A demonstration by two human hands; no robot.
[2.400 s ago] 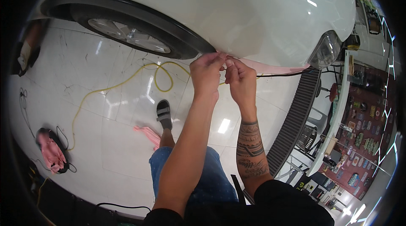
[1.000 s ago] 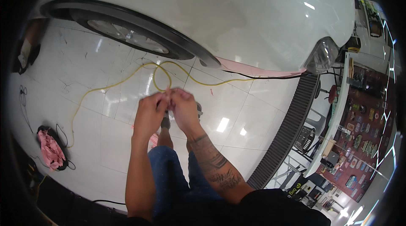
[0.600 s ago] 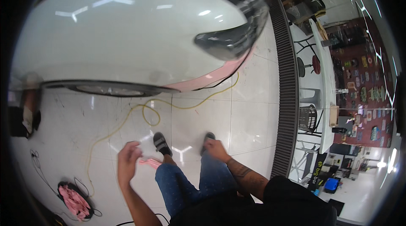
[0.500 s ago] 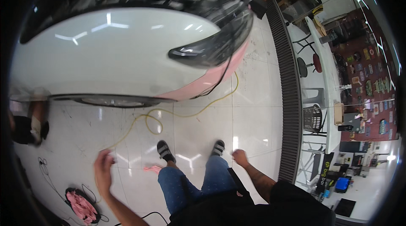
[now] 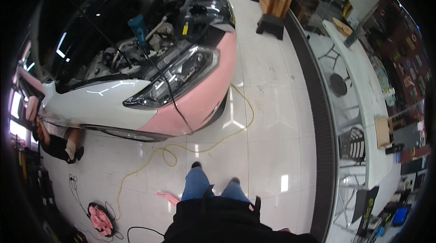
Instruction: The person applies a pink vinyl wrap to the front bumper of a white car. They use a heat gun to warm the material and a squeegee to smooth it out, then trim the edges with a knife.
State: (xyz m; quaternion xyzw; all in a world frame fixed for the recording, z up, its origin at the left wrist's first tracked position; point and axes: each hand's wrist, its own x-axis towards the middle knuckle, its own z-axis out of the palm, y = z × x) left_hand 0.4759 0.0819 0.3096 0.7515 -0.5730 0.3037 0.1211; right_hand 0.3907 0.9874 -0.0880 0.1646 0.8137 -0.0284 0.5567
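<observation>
At the lower edge, a small sliver of skin beside my black top looks like part of my right hand (image 5: 284, 230); its fingers are hidden. My left hand is out of the picture. Ahead on the left stands a car with its hood raised, a white fender (image 5: 95, 104) and a pink front bumper (image 5: 204, 93). Its headlight (image 5: 186, 70) lies between them. A blue power tool (image 5: 137, 29) rests in the engine bay. From near it, a black cord (image 5: 171, 93) runs down over the headlight and bumper.
A yellow hose (image 5: 213, 147) loops across the tiled floor. Near my legs lies a pink scrap (image 5: 170, 197), and farther left a pink bundle (image 5: 101, 220) with black cords. Another person (image 5: 61, 145) is low beside the car. A dark grate (image 5: 315, 120) and white table (image 5: 359, 70) line the right.
My view has lifted and shifted, showing more of the engine bay. Both forearms have left the middle of the picture; only a possible bit of my right hand stays.
</observation>
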